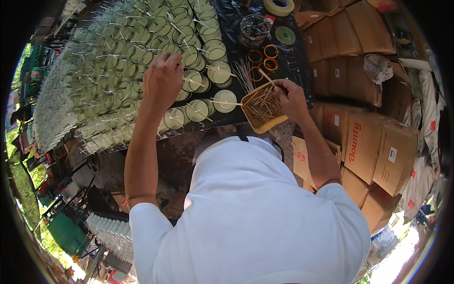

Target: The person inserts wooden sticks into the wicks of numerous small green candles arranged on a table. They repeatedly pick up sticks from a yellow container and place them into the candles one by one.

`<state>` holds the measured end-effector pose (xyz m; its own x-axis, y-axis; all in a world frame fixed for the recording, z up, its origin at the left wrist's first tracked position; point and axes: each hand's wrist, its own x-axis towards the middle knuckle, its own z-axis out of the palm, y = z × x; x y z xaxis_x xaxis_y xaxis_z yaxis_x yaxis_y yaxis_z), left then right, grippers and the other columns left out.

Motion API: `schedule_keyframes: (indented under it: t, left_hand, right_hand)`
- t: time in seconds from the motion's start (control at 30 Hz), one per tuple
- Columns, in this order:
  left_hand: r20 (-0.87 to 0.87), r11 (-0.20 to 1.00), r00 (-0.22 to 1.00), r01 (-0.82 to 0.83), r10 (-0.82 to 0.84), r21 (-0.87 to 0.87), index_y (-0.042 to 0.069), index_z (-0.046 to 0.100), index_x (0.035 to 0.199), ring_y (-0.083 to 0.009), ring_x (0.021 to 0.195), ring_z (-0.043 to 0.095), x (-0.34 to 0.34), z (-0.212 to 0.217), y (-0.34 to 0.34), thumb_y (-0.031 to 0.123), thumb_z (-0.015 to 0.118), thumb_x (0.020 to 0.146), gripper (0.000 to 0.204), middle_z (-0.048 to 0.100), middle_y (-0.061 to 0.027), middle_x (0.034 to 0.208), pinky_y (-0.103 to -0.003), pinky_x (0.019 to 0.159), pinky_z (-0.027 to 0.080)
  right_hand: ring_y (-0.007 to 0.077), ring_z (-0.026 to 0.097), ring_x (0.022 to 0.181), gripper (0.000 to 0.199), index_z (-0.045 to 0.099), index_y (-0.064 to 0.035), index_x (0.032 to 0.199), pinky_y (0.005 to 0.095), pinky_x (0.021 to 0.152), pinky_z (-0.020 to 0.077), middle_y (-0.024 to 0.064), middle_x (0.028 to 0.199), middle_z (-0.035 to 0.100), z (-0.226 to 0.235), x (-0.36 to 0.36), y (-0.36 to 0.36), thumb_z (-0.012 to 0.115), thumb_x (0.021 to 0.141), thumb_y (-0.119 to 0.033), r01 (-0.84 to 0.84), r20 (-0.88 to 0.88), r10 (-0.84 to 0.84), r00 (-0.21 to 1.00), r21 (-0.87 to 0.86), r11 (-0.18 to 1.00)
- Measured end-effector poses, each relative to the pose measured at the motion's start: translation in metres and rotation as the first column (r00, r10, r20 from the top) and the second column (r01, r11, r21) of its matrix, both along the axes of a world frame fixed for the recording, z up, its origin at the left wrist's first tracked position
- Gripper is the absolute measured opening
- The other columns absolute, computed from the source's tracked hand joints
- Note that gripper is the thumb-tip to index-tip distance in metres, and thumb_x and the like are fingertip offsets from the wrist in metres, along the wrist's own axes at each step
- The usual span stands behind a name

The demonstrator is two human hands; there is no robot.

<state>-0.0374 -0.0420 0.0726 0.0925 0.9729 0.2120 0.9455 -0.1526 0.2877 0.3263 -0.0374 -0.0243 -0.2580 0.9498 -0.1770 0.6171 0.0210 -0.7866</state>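
Where the right hand point(291, 99) is: above the near right part of the table, thumb and fingers in a narrow pinch on one wooden stick point(266, 77), which points up and left.

Yellow tray: a container point(270, 126) just below that hand, heaped with loose wooden sticks point(260, 102), at the table's near edge.

Left hand: raised over the rows of glasses point(189, 58), fingers bent point(163, 80); whether it holds anything, I cannot tell.

Glasses: closely packed, with pale green filling; many have a stick lying across the mouth.

Near the tray: a front glass point(228, 96) whose crosswise stick reaches toward the tray's rim; thin pale strands point(242, 74) fan out just beyond.

Black table cover: farther back, orange rings point(271, 51), a clear tub of small parts point(255, 29) and a tape roll point(279, 6).

Likely trouble: if the tray were nudged left, it could push that overhanging stick askew; a low sweep of the left wrist could dislodge others.

Tray's place: so near the edge, a bump from the forearm or body might tip it and spill the sticks.
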Motion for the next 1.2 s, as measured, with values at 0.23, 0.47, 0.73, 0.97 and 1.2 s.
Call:
schedule_keyframes:
  t: [0.23,0.47,0.73,0.97,1.2]
  left_hand:
    - [0.616,0.953,0.788,0.174,0.016,-0.248,0.001,0.072,0.115,-0.0116,0.081,0.065,0.067,0.037,0.01,0.023,0.074,0.098,0.028,0.071,-0.0037,0.091,-0.028,0.069,0.053]
    - [0.806,0.887,0.559,0.248,0.197,-0.389,0.0,0.075,0.104,-0.0054,0.069,0.062,0.096,0.024,0.017,0.024,0.069,0.103,0.025,0.07,-0.001,0.077,-0.022,0.063,0.053]
    - [0.729,0.862,0.663,0.259,0.169,-0.436,-0.002,0.074,0.101,-0.0058,0.062,0.06,0.117,0.031,0.017,0.02,0.068,0.103,0.023,0.069,-0.0024,0.073,-0.023,0.057,0.05]
    - [0.726,0.822,0.665,0.307,0.175,-0.479,-0.003,0.073,0.101,-0.0071,0.063,0.06,0.122,0.031,0.017,0.018,0.068,0.103,0.022,0.068,-0.0029,0.074,-0.023,0.056,0.049]
    - [0.875,0.894,0.473,0.343,0.101,-0.289,-0.003,0.073,0.106,-0.0072,0.07,0.063,0.118,0.017,0.023,0.02,0.069,0.103,0.023,0.07,-0.0041,0.083,-0.022,0.065,0.052]
  right_hand:
    - [0.0049,0.055,0.081,0.015,0.071,-0.0008,0.113,0.0247,0.073,0.0478,-0.0029,0.09,0.065,0.07,-0.041,0.003,0.068,0.101,-0.01,0.005,-0.536,-0.124,0.835,-0.217,0.976]
    - [0.0052,0.06,0.088,0.014,0.07,0.0002,0.11,0.0233,0.078,0.0508,0.0005,0.096,0.068,0.098,-0.045,-0.01,0.07,0.1,-0.01,0.0,-0.361,-0.038,0.932,-0.105,0.995]
    - [0.0084,0.057,0.073,0.017,0.073,0.0029,0.102,0.0264,0.064,0.0464,0.006,0.087,0.069,0.078,-0.048,-0.016,0.072,0.095,-0.012,0.129,-0.414,-0.122,0.902,-0.012,0.992]
    - [0.0062,0.057,0.075,0.019,0.073,0.0014,0.101,0.025,0.064,0.0458,0.0028,0.086,0.068,0.077,-0.049,-0.028,0.072,0.099,-0.018,0.155,-0.371,-0.198,0.907,-0.141,0.978]
    - [0.0054,0.058,0.079,0.02,0.074,-0.0005,0.111,0.0226,0.071,0.048,-0.0003,0.09,0.069,0.073,-0.032,-0.013,0.069,0.102,-0.017,-0.021,-0.7,-0.219,0.68,-0.317,0.948]
